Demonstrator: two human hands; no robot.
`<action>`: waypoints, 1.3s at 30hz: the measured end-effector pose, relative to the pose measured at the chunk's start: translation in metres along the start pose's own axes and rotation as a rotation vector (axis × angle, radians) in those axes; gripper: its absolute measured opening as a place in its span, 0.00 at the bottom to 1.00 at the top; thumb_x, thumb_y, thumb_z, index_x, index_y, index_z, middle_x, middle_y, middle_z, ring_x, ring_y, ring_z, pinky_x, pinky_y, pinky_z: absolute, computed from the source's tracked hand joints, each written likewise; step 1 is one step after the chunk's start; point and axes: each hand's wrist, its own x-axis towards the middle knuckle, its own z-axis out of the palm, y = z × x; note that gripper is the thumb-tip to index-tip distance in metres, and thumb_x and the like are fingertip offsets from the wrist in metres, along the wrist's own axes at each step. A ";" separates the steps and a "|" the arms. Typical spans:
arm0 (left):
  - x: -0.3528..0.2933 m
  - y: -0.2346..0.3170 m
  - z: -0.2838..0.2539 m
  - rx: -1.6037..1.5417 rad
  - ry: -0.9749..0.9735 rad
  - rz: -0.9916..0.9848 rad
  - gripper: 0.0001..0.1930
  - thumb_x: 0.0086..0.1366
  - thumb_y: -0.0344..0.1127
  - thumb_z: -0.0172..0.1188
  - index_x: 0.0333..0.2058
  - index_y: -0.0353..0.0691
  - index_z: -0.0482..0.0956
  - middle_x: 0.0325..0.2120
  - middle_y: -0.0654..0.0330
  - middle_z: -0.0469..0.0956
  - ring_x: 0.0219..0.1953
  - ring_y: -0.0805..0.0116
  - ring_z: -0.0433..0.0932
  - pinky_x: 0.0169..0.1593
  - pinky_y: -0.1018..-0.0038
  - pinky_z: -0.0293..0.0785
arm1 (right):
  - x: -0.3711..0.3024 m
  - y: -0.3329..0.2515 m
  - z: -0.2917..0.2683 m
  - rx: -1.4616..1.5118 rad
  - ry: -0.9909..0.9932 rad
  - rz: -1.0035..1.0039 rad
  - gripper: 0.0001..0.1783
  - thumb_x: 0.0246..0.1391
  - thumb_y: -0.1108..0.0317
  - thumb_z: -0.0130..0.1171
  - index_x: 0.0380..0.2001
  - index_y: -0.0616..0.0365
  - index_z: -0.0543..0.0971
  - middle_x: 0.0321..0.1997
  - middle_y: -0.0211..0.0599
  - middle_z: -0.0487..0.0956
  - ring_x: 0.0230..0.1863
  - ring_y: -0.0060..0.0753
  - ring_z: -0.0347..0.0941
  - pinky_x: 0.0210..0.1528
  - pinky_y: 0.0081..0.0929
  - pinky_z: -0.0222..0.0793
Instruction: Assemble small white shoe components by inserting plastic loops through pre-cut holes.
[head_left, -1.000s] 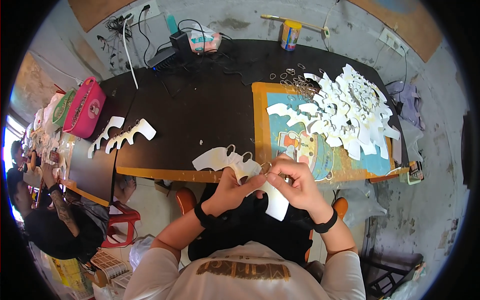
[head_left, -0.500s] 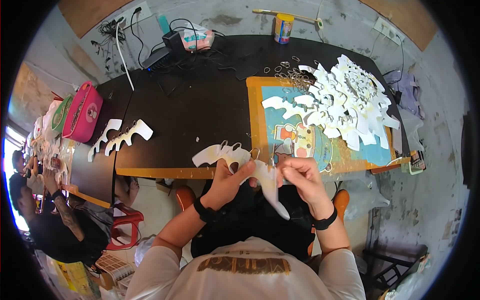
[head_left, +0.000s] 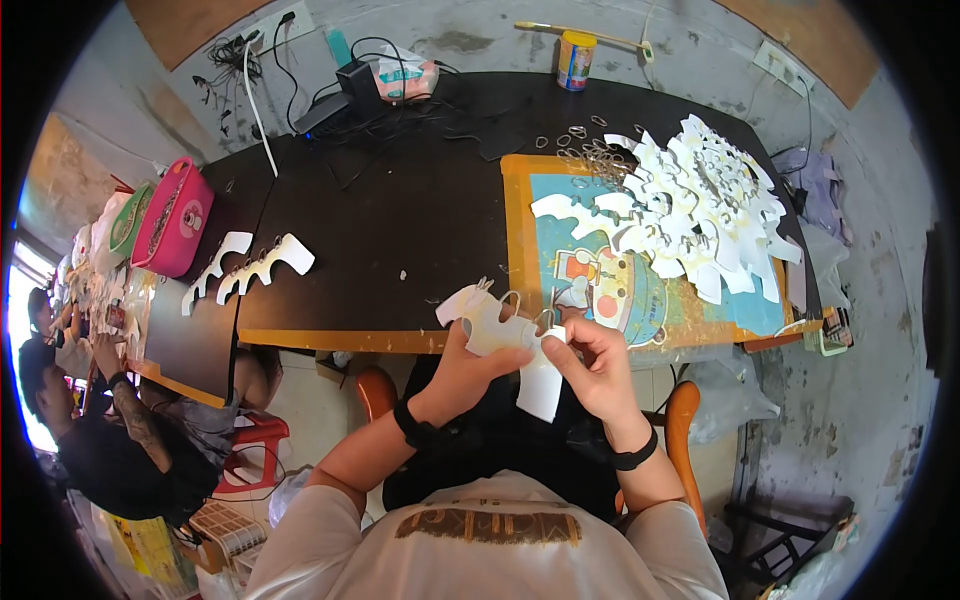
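Both of my hands hold one white, scalloped, curved piece at the table's front edge, above my lap. My left hand is closed on its middle, the thumb lying across it. At its right bend, my right hand pinches it between thumb and fingers. Along its upper edge stand several thin metal rings, one close to my right fingertips. Whether my right fingers also grip a ring is hidden. To the left, two similar white pieces with rings lie on the dark table.
A large heap of white pieces covers the right of a blue printed mat, with loose metal rings behind. At the back stand a yellow-lidded can and a power adapter. A pink basket and a co-worker are at left.
The white piece has turned in my hands, its lower end now nearer the table edge. My right hand has moved from beside a ring onto the piece. My left hand has shifted along it.
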 end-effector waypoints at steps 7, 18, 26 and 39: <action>-0.002 0.011 0.004 -0.137 0.084 -0.112 0.14 0.64 0.28 0.62 0.47 0.38 0.71 0.39 0.62 0.78 0.40 0.76 0.78 0.39 0.78 0.75 | -0.002 -0.007 0.012 0.410 -0.115 0.074 0.06 0.58 0.72 0.58 0.28 0.63 0.75 0.29 0.26 0.76 0.30 0.17 0.69 0.38 0.18 0.64; 0.001 0.003 0.000 -0.190 0.201 -0.046 0.12 0.65 0.32 0.62 0.44 0.39 0.70 0.36 0.62 0.77 0.36 0.74 0.78 0.30 0.77 0.73 | 0.005 0.024 0.015 0.715 -0.139 0.031 0.14 0.60 0.63 0.57 0.39 0.66 0.75 0.39 0.38 0.80 0.36 0.22 0.76 0.42 0.20 0.70; 0.003 -0.003 0.001 -0.398 0.084 -0.208 0.12 0.65 0.33 0.63 0.44 0.40 0.70 0.35 0.63 0.76 0.32 0.76 0.78 0.27 0.78 0.73 | 0.001 0.043 0.020 0.913 -0.130 0.151 0.05 0.60 0.73 0.56 0.35 0.64 0.76 0.34 0.37 0.81 0.34 0.24 0.77 0.41 0.21 0.72; 0.005 0.014 0.000 0.275 -0.116 -0.086 0.19 0.55 0.33 0.72 0.42 0.34 0.76 0.33 0.64 0.79 0.33 0.77 0.77 0.37 0.80 0.73 | 0.024 -0.021 0.003 0.069 -0.135 0.068 0.09 0.62 0.67 0.58 0.36 0.63 0.78 0.28 0.24 0.77 0.29 0.11 0.67 0.32 0.13 0.61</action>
